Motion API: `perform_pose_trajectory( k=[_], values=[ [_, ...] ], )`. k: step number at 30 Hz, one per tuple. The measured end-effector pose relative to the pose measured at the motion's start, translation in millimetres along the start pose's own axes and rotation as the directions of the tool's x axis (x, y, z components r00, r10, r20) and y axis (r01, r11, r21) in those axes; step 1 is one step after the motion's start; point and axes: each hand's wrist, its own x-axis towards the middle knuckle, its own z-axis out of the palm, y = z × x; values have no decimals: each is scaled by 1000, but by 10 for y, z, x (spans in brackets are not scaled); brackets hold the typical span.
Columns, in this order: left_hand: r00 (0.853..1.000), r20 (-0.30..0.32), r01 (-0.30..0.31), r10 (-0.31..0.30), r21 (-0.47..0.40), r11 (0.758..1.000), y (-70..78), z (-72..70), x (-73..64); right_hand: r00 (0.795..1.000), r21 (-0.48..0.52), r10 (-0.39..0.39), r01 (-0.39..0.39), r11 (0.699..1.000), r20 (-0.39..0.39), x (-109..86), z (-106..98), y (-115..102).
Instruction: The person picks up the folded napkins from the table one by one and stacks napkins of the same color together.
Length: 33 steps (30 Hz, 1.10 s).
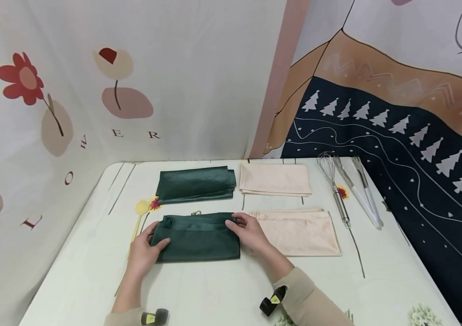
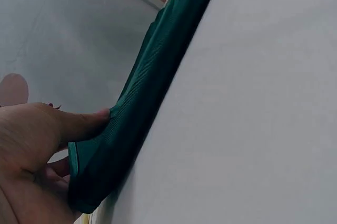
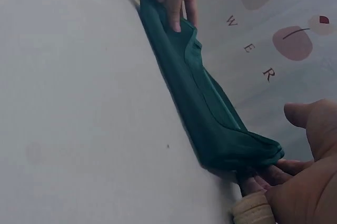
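Note:
A folded dark green cloth (image 1: 200, 244) lies in front of me, a short cord (image 1: 196, 213) poking out behind its far edge. My left hand (image 1: 143, 253) pinches its left end, thumb on top and fingers round the edge, as the left wrist view shows on the green cloth (image 2: 142, 81). At the opposite end is my right hand (image 1: 251, 233). In the right wrist view its fingers (image 3: 279, 174) touch the cloth's end from the side and below, while the thumb (image 3: 298, 114) stands up away from the fabric.
Behind lies another folded green cloth (image 1: 194, 184). Two folded pale pink cloths, one far (image 1: 274, 179) and one near (image 1: 300, 235), lie to the right. Farther right are a whisk (image 1: 340, 201) and metal tongs (image 1: 361, 194). A yellow spoon (image 1: 142, 208) lies left, partly behind my left hand.

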Motion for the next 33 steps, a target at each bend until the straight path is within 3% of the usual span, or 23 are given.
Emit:
perform_pose_trajectory(
  k=[5, 8, 12, 16, 19, 22, 26, 28, 30, 33],
  values=[
    [998, 38, 43, -40, -99, 994, 11, 2, -14, 999, 238, 29, -36, 971, 36, -18, 62, -34],
    [995, 45, 102, -94, -203, 974, -1, -1, -15, 999, 320, 44, -48, 946, 20, -24, 99, -37],
    [980, 35, 194, -196, -391, 900, -11, 1, 1, 995, 387, 84, -59, 920, -46, -28, 138, -24],
    [956, 47, 270, -289, -521, 810, -12, -5, 16, 992, 435, 119, -93, 896, -33, -35, 148, -28],
    [946, 63, 300, -319, -547, 782, -23, -19, 23, 991, 446, 134, -128, 886, 18, -39, 153, -26],
    [942, 64, 313, -330, -524, 792, -32, -27, 28, 988, 458, 144, -154, 876, 59, -49, 158, -28],
    [948, 46, 299, -314, -455, 839, -45, -26, 20, 986, 457, 140, -168, 874, 94, -65, 154, -28],
    [955, 41, 285, -295, -415, 864, -49, -25, 10, 984, 415, 132, -170, 894, 119, -69, 139, -28],
    [959, 41, 275, -280, -372, 887, -51, -29, -1, 982, 322, 117, -160, 933, 150, -75, 114, -21],
    [962, 48, 271, -269, -302, 914, -53, -40, -8, 980, 69, 64, -78, 995, 188, -82, 57, -35]
  ],
)
